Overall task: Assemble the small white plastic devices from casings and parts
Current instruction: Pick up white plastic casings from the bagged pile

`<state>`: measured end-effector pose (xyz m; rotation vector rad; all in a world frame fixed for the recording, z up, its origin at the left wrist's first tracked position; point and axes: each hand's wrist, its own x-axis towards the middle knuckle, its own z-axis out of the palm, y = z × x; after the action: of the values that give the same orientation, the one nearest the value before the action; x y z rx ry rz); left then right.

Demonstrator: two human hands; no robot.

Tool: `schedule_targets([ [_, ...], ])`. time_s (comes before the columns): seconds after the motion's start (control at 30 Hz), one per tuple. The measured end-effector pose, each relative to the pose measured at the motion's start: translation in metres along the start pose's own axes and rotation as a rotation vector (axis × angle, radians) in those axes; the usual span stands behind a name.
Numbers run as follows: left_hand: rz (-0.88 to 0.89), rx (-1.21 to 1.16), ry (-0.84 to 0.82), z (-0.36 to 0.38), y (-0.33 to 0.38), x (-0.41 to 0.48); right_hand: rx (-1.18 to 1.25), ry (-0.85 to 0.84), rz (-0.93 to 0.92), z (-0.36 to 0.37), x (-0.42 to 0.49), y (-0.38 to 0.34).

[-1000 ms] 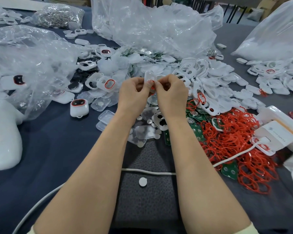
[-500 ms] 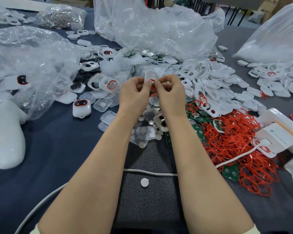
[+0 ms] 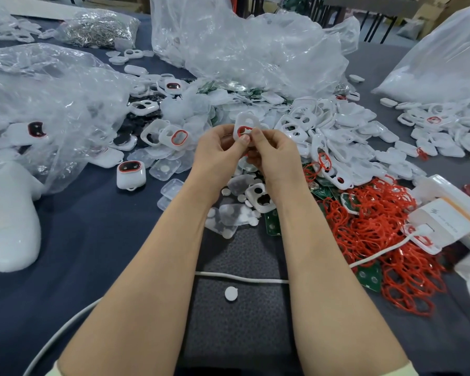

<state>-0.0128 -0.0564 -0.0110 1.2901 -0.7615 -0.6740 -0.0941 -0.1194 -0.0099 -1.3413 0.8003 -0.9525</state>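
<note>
My left hand (image 3: 219, 150) and my right hand (image 3: 272, 153) meet above the middle of the table and together pinch a small white casing (image 3: 245, 123). A red ring (image 3: 242, 130) sits in the casing's opening, right at my thumbs. The casing's lower part is hidden behind my fingers. A heap of white casings (image 3: 337, 131) lies just right of my hands. Red rings (image 3: 375, 226) are piled at the right, with green circuit boards (image 3: 272, 221) under them. One assembled white device (image 3: 130, 175) stands to the left.
Large clear plastic bags (image 3: 242, 50) fill the back and left. A white cable (image 3: 242, 278) crosses the dark mat (image 3: 236, 321) near me. White boxes (image 3: 445, 215) sit at the right edge. Small white discs (image 3: 230, 293) and clear covers (image 3: 171, 191) lie below my hands.
My hands have stayed together on the casing. It has turned a little, so its opening with the red ring now shows above my thumbs.
</note>
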Motion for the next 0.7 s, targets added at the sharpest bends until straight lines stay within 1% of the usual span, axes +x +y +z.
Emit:
schedule_targets([
  [0.2, -0.011, 0.042, 0.063, -0.0003, -0.0014, 0.0029, -0.079, -0.070, -0.010, -0.0018, -0.0008, -0.0031],
  [0.37, -0.037, 0.021, 0.077, 0.0003, -0.0045, 0.0041, -0.276, 0.001, -0.060, 0.0037, 0.0004, -0.0007],
  [0.5, -0.075, -0.048, 0.048, -0.0001, -0.0055, 0.0034, -0.275, 0.021, -0.041, 0.0020, 0.0008, -0.0014],
  [0.57, -0.076, -0.060, 0.038, 0.0012, -0.0035, 0.0022, -0.373, 0.066, -0.065, -0.0003, 0.0013, -0.0010],
  [0.63, -0.046, 0.029, 0.040, 0.0024, -0.0018, 0.0011, -0.500, 0.141, -0.109, -0.0028, 0.0011, 0.0000],
  [0.7, 0.012, 0.156, 0.042, 0.0033, 0.0001, -0.0007, -0.586, 0.174, -0.133, -0.0044, 0.0006, -0.0004],
])
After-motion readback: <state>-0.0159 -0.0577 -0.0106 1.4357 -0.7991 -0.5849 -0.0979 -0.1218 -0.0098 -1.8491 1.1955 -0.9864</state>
